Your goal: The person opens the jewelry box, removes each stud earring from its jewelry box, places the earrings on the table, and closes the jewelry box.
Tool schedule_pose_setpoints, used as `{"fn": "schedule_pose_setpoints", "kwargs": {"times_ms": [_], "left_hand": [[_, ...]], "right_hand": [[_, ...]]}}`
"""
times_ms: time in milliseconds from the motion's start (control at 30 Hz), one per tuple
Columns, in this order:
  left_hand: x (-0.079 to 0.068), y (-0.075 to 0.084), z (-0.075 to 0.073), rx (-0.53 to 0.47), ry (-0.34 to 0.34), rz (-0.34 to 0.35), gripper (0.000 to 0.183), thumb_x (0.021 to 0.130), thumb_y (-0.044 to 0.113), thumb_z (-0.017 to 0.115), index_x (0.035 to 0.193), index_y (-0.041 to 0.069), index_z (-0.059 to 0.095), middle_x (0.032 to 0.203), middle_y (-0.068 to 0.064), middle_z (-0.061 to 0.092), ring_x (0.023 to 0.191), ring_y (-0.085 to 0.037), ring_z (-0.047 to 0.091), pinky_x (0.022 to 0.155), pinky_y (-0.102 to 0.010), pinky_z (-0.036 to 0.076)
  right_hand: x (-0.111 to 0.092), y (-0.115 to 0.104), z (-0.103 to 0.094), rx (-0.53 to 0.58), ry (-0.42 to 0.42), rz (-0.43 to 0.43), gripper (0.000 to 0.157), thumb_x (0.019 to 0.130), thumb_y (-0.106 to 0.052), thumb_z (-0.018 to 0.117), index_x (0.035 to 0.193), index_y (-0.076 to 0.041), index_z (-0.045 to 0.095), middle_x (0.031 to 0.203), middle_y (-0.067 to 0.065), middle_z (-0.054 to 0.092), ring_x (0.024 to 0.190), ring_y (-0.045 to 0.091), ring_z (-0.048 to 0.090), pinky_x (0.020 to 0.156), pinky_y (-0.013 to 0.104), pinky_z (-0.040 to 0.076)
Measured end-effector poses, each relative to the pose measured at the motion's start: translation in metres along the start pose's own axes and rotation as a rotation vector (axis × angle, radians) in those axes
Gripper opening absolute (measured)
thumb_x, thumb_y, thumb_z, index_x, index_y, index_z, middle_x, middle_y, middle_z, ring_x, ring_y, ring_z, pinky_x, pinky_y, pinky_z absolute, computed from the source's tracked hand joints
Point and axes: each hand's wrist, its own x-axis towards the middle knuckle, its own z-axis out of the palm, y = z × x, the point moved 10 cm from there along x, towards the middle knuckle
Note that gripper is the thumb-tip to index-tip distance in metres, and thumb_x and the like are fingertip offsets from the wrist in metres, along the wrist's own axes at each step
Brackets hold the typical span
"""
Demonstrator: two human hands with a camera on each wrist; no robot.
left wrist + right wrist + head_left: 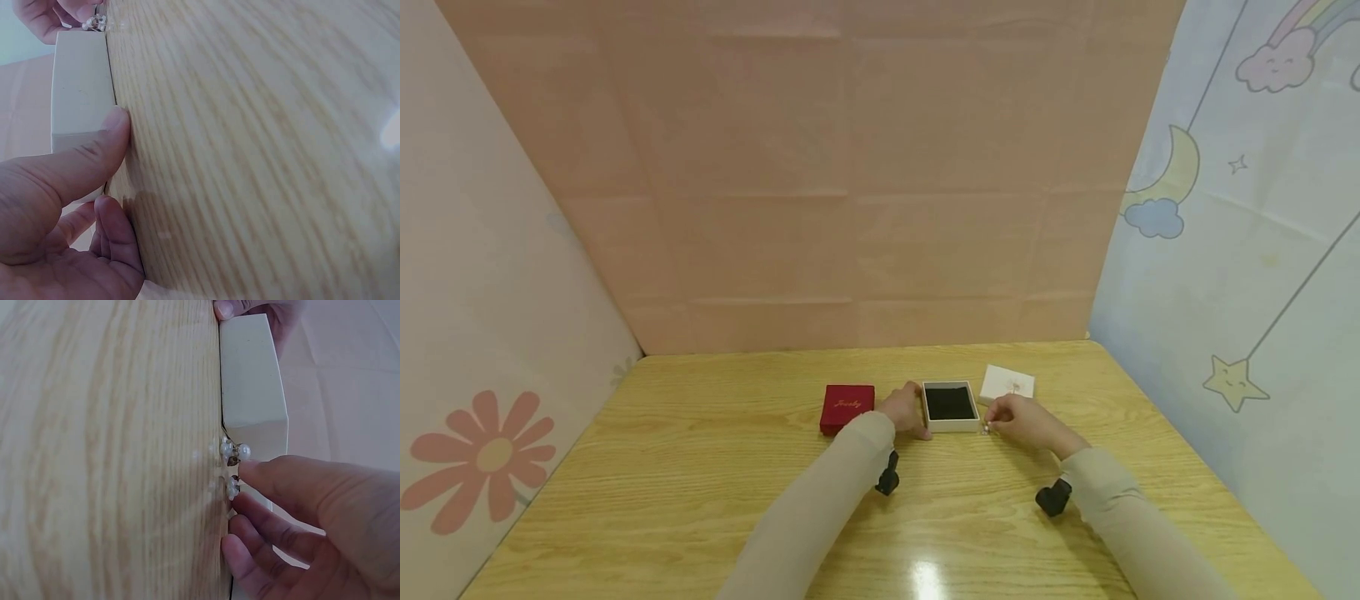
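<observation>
A shallow white box (pixel 952 426) with a black pad (pixel 950 403) inside stands open-topped on the table. My left hand (pixel 907 411) holds it at the left end; in the left wrist view the thumb (pixel 117 122) presses the front wall of the box. At its right front corner lie small pearl earrings (pixel 235 452), in two clusters with dark metal parts, on the wood. My right hand (pixel 1024 421) has its thumb and fingertips around them, pinching them close to the tabletop. The finger contact behind the clusters is partly hidden.
Left of my left hand sits a red jewelry box (pixel 847 407) with gold lettering. A white lid (pixel 1004 383) with a faint gold print lies behind my right hand. Everything rests on a wooden table (pixel 715 475), bounded by a pink backdrop (pixel 850 208).
</observation>
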Motion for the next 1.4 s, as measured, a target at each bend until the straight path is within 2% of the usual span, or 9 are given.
{"fn": "schedule_pose_setpoints", "kwargs": {"times_ms": [433,967,1233,1400], "left_hand": [[0.001,-0.001,-0.001,-0.019,0.000,-0.016,0.078,0.068,0.021,0.089,0.133,0.013,0.045,0.125,-0.014,0.058,0.110,-0.027,0.055,0.099,-0.046,0.044],[-0.007,0.002,-0.003,0.002,0.005,-0.009,0.076,0.070,0.021,0.087,0.134,0.013,0.046,0.125,-0.014,0.058,0.109,-0.027,0.055,0.098,-0.045,0.045],[-0.007,0.002,-0.002,0.010,0.003,-0.018,0.077,0.069,0.023,0.088,0.133,0.014,0.046,0.123,-0.013,0.059,0.106,-0.026,0.056,0.097,-0.045,0.046],[-0.005,0.001,-0.002,-0.020,-0.006,-0.028,0.076,0.068,0.020,0.089,0.132,0.013,0.047,0.124,-0.013,0.059,0.107,-0.026,0.056,0.098,-0.046,0.045]], "right_hand": [[0.001,-0.003,0.001,-0.014,-0.007,-0.008,0.005,0.089,-0.004,0.064,0.085,-0.005,0.067,0.081,-0.001,0.065,0.075,0.008,0.056,0.071,0.027,0.045],[0.000,-0.009,0.002,-0.022,-0.005,-0.040,0.012,0.080,0.006,0.063,0.083,-0.005,0.067,0.078,0.003,0.063,0.070,0.008,0.053,0.065,0.023,0.044],[0.000,-0.006,0.003,-0.009,-0.008,-0.027,0.010,0.081,0.004,0.064,0.084,-0.005,0.067,0.077,0.005,0.063,0.071,0.008,0.053,0.065,0.024,0.043],[0.000,-0.008,0.002,0.003,-0.017,-0.015,0.009,0.082,0.003,0.065,0.088,-0.004,0.065,0.083,0.006,0.065,0.075,0.009,0.056,0.069,0.027,0.046]]}}
